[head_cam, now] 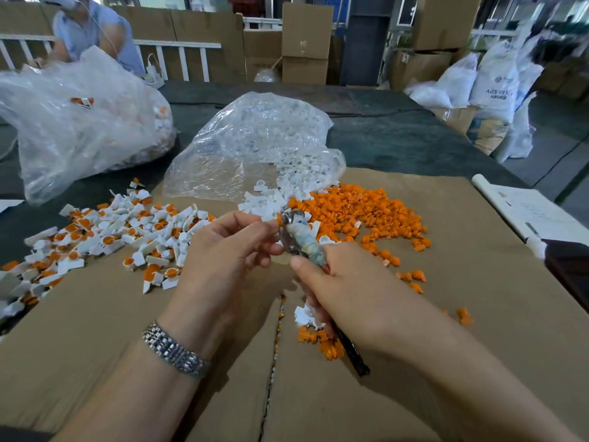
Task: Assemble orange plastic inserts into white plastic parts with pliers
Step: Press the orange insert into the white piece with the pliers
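My right hand (344, 288) grips a pair of pliers (301, 239) whose head is wrapped in pale tape, its dark handle sticking out below the palm. My left hand (229, 250) pinches a small part with an orange insert (278, 220) right at the pliers' jaws; the white part is mostly hidden by my fingers. A heap of loose orange inserts (360, 212) lies just beyond the hands. Loose white parts (296, 181) spill from a clear bag (255, 145). Assembled white-and-orange pieces (121, 234) lie in a spread at the left.
Brown cardboard (478, 314) covers the dark table. A large clear bag (79, 129) of assembled pieces sits far left, with a person in a blue shirt (95, 30) behind it. Rolled paper (522, 208) lies at the right edge. A few parts (315, 330) lie under my right wrist.
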